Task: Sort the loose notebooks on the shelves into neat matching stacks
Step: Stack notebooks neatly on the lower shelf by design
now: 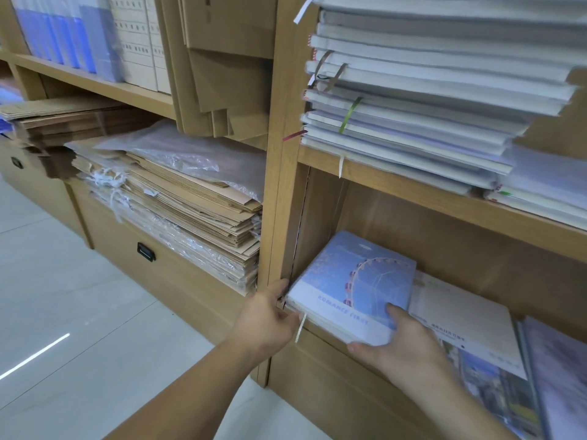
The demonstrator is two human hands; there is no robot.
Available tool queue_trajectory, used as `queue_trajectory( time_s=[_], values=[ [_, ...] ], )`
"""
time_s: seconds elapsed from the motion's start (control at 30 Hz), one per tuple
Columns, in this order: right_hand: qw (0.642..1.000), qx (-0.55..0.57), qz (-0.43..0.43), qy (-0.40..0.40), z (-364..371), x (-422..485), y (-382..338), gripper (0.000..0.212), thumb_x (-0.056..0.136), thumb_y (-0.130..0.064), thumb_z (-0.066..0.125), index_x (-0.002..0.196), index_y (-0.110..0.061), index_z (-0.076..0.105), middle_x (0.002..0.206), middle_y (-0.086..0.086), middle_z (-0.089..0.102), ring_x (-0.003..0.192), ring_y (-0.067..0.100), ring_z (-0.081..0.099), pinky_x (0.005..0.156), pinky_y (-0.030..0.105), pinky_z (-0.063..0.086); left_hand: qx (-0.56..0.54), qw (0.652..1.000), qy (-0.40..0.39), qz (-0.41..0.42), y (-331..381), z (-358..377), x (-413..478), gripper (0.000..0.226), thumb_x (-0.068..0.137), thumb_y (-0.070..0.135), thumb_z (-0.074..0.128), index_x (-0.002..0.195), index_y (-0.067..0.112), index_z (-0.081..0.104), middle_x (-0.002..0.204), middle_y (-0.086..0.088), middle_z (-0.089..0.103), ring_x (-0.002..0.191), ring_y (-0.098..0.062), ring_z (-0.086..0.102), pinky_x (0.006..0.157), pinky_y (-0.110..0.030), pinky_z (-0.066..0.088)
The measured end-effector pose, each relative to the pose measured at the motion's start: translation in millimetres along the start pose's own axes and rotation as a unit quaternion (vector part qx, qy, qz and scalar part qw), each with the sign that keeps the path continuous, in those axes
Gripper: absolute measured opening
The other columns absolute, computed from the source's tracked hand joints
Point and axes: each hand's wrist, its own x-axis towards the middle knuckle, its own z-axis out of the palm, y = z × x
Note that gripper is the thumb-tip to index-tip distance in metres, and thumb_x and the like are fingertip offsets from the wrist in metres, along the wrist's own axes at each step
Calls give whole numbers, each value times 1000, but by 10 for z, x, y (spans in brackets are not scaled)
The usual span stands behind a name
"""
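A blue notebook (352, 281) with a ferris wheel on its cover tops a short stack at the left end of the lower shelf (320, 330). My left hand (270, 315) grips the stack's front left corner, fingers curled round the edge. My right hand (397, 341) holds the front right corner, thumb on the blue cover. To the right lie a white notebook (460, 315), a photo-cover notebook (495, 392) and a lilac notebook (559, 376). On the upper shelf rests a tall, uneven stack of notebooks (413, 100) with ribbon markers hanging out.
A wooden upright (279, 185) bounds the compartment on the left. Beyond it lie brown paper bags (190, 201) under plastic, with a drawer (146, 252) below. Folders and boxes (95, 36) stand on the top left shelf. Pale tiled floor (79, 312) spreads at lower left.
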Motion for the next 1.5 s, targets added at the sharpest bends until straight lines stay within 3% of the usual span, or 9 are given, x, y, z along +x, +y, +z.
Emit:
queue_trajectory(
  time_s=[0.07, 0.23, 0.5, 0.67, 0.8, 1.0, 1.1, 1.2, 1.5],
  values=[
    [1000, 13, 4, 2, 33, 55, 1, 112, 64, -57, 87, 156, -22, 35, 151, -1, 49, 137, 21, 48, 102, 29, 42, 1, 1000, -3, 5, 5, 9, -4, 33, 89, 20, 69, 99, 48, 54, 91, 6, 63, 80, -18, 70, 79, -34, 59],
    [1000, -4, 16, 3, 15, 118, -31, 112, 65, -61, 84, 157, -26, 31, 151, 0, 49, 137, 24, 48, 103, 35, 48, 18, 999, 15, 28, -66, 59, 38, 43, 91, 21, 67, 132, 28, 57, 94, -5, 73, 75, -12, 65, 60, -7, 46],
    [999, -45, 27, 1, 11, 94, -49, 112, 66, -59, 86, 158, -30, 28, 149, 2, 50, 134, 26, 50, 101, 38, 50, 13, 999, 25, 35, -106, 127, 75, 62, 94, 22, 70, 150, 34, 47, 62, 13, 58, 50, 1, 55, 54, -2, 36],
    [997, -76, 28, 10, 15, 66, -76, 111, 68, -63, 82, 158, -31, 27, 142, 4, 56, 130, 27, 54, 96, 38, 52, -12, 998, 69, -1, -153, 177, 113, 52, 92, 31, 72, 140, 44, 58, 90, 15, 73, 63, -10, 66, 64, -14, 52],
    [985, -173, 16, 11, 29, 33, -111, 101, 78, -65, 72, 158, -31, 20, 133, 3, 60, 123, 26, 57, 88, 35, 52, -32, 996, 85, 5, -120, 173, 100, 44, 90, 26, 76, 125, 50, 63, 81, 48, 51, 79, -1, 70, 66, 4, 39],
    [990, -140, 18, 7, 33, 83, -75, 98, 73, -60, 80, 153, -28, 32, 128, 5, 62, 120, 28, 58, 88, 37, 55, -56, 997, 47, -11, -149, 151, 165, 49, 91, 6, 68, 105, 53, 64, 81, 47, 61, 91, 1, 71, 75, -4, 48],
    [996, -79, 33, -1, 4, 76, -42, 108, 68, -55, 86, 157, -30, 31, 142, 5, 56, 126, 29, 57, 97, 37, 52, -92, 994, 46, -35, -264, 161, 146, 47, 93, 6, 66, 124, 41, 65, 104, 31, 69, 97, 3, 70, 92, -16, 55],
    [998, -57, 38, -6, -13, 71, -11, 113, 61, -60, 88, 156, -33, 33, 132, 3, 61, 107, 32, 68, 85, 37, 59, -96, 990, 84, -56, -421, 144, 123, 37, 91, 12, 64, 126, 22, 70, 115, 10, 74, 100, 3, 68, 97, -25, 56],
    [993, -114, 0, 37, 58, 24, 45, 92, 77, -63, 74, 154, -29, 36, 131, 5, 63, 124, 29, 57, 92, 39, 52, -87, 993, 42, -69, -380, 218, 54, 57, 87, 15, 67, 141, 30, 58, 111, 25, 63, 101, 13, 60, 80, -4, 48]
  ],
)
